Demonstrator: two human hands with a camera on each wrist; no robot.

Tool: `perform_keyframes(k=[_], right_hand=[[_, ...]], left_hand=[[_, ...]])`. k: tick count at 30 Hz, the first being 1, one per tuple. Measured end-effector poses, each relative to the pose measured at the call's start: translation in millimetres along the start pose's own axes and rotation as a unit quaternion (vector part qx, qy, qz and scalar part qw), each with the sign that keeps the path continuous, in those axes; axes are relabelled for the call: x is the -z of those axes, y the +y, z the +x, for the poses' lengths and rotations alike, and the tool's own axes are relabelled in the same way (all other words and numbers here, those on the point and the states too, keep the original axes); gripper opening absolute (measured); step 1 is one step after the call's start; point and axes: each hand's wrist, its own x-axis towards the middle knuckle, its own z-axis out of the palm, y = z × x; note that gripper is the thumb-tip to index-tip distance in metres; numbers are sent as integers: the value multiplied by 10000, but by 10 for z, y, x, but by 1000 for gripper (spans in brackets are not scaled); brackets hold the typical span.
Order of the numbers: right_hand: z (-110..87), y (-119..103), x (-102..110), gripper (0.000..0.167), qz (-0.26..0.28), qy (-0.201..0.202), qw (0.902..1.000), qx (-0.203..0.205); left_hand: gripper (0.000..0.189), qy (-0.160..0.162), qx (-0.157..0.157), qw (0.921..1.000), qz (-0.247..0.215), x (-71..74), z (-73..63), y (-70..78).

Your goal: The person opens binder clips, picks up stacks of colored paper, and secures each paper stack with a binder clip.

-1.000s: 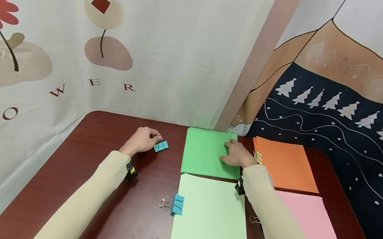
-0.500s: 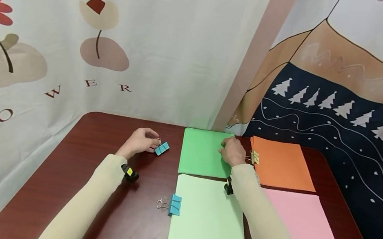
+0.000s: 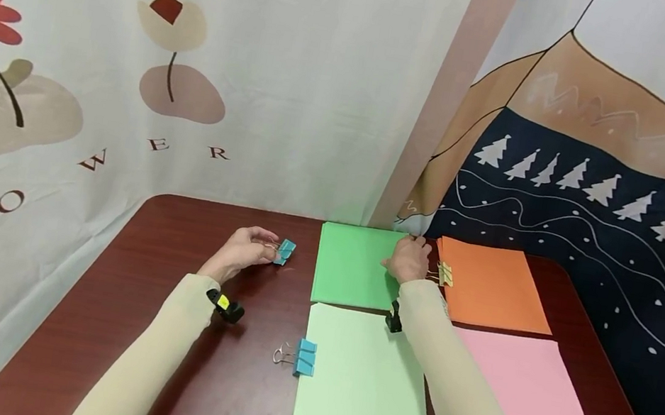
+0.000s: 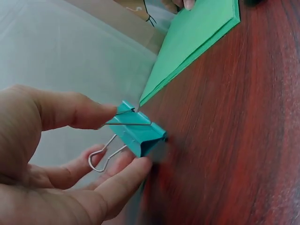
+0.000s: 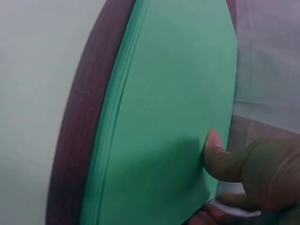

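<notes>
My left hand (image 3: 242, 253) holds a teal binder clip (image 3: 285, 252) just above the table, left of a stack of green paper (image 3: 352, 264). In the left wrist view the thumb lies at one wire handle and the fingers are at the other side of the binder clip (image 4: 136, 129); its mouth looks closed. At the stack's right edge is my right hand (image 3: 409, 258). The right wrist view has its thumb on top of the green paper (image 5: 173, 93) and the other fingers curled at the edge, partly hidden beneath.
Light green paper (image 3: 365, 399) with another teal binder clip (image 3: 305, 358) on its left edge lies in front. Orange paper (image 3: 494, 289), with a yellow binder clip (image 3: 444, 274), and pink paper (image 3: 541, 411) lie to the right. Fabric walls border the dark red table (image 3: 122, 276).
My left hand has turned the teal clip more upright and shifted its hold. My right hand has gone from spread on the green paper to gripping its right edge.
</notes>
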Motion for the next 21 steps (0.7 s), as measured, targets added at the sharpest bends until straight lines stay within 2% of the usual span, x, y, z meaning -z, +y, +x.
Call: perform_keyframes(k=[4,7,11,16,21], right_hand=[[0,-33,30,67,27,-149,9991,-392],[4,-51,53,68,-23,-264,9975,-650],[22,-59,70,70,-164,-348,9962,-777],[57,-46,81,71,-329,-416,9954,-803],[75,-15,99,63,-321,-514,9950,-796]], left_hand=[[50,-170,-100,9997,-154,-11,2,-21],[58,-311,-85,9992,-223,-27,-8,-26],[61,-376,15,9991,-204,-44,-34,-15],[48,-295,14,9992,-253,-71,-47,6],[41,-18,-68,9998,-205,-102,-55,-2]])
